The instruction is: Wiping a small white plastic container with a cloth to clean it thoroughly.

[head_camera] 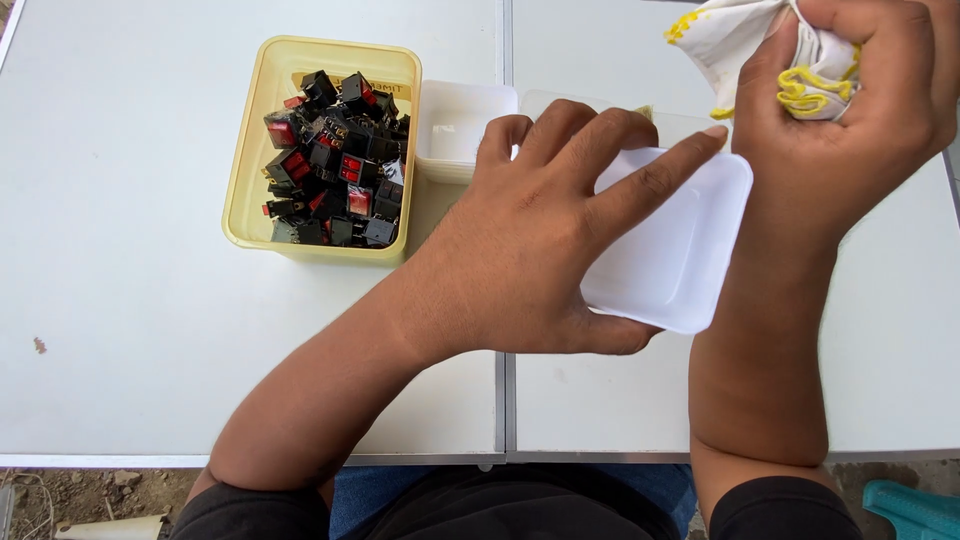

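Note:
My left hand (545, 235) grips a white rectangular plastic tray (680, 255) held tilted above the table, fingers spread over its back. My right hand (850, 120) is raised at the upper right, closed on a crumpled white cloth with yellow stitching (760, 45). The cloth is just above the tray's far edge and not clearly touching it. A yellow plastic tub (250, 190) to the left holds several small black rocker switches with red buttons (335, 160).
A second small white tray (455, 125) sits beside the yellow tub, with a clear lid-like container (575, 100) behind my left hand. The white table (120, 300) has a centre seam. A teal object (915, 510) lies on the ground at bottom right.

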